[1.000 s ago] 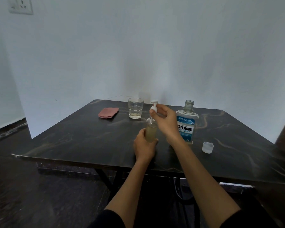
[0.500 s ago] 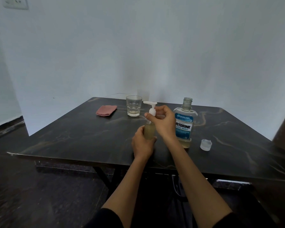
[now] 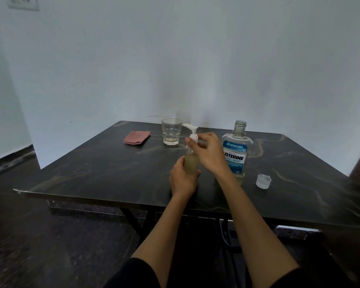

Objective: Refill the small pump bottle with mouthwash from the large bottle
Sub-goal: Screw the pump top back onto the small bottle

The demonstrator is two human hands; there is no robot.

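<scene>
The small pump bottle (image 3: 191, 163), filled with pale yellowish liquid, stands upright on the dark table (image 3: 104, 163) near its middle. My left hand (image 3: 182, 179) grips the bottle's lower body. My right hand (image 3: 208, 152) pinches the white pump collar (image 3: 194, 138) at the neck; the pump nozzle points left. Just to the right stands the large mouthwash bottle (image 3: 236, 156) with a blue label, uncapped, with only a little liquid at its bottom. Its clear cap (image 3: 263, 181) lies on the table further right.
A clear drinking glass (image 3: 171, 132) stands behind the pump bottle. A folded pink cloth (image 3: 136, 137) lies at the back left. The table's near edge runs just below my left wrist. White walls stand behind the table.
The pump head has turned so its nozzle now points left. My right hand has shifted its hold on the collar; my left hand keeps its grip on the bottle.
</scene>
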